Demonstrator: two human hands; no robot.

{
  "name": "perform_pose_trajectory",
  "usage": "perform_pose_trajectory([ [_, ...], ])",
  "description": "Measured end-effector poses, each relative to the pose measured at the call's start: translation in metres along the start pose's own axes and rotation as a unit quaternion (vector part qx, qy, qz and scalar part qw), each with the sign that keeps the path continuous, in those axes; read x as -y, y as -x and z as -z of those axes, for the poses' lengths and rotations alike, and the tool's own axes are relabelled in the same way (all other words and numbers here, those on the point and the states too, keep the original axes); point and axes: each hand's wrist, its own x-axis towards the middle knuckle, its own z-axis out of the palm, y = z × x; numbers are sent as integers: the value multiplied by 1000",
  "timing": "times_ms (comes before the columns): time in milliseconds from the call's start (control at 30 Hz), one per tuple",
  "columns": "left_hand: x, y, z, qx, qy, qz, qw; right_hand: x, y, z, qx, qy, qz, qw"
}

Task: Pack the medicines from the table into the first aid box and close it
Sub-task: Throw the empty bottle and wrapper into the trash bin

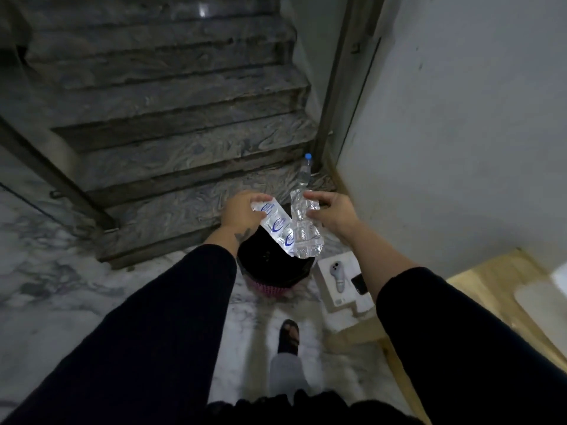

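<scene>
My left hand (242, 210) holds a silver foil medicine strip with blue logos (276, 227) by its upper end. My right hand (333, 211) pinches a second, plain silver blister strip (305, 228) near its top. Both strips hang side by side, their lower ends over the dark opening of a round bin with a black liner and pink woven base (270, 271) on the floor. No first aid box is visible in this view.
Marble stairs (171, 124) rise ahead. A clear bottle with a blue cap (305, 171) stands by the door frame. A white box with a grey device and a black item (343, 280) sits right of the bin. A wooden table corner (503, 289) is at right. My sandalled foot (288, 335) is below.
</scene>
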Motion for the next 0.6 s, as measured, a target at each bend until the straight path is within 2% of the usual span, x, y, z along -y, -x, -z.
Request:
perform_pose_trajectory([
  [167, 37, -54, -37, 23, -11, 66, 998, -30, -78, -27, 32, 41, -35, 998],
  [367, 115, -106, -113, 70, -33, 163, 984, -106, -167, -84, 47, 80, -114, 989],
  [600, 209, -155, -190, 138, -43, 208, 967, -204, -239, -147, 88, 124, -157, 976],
])
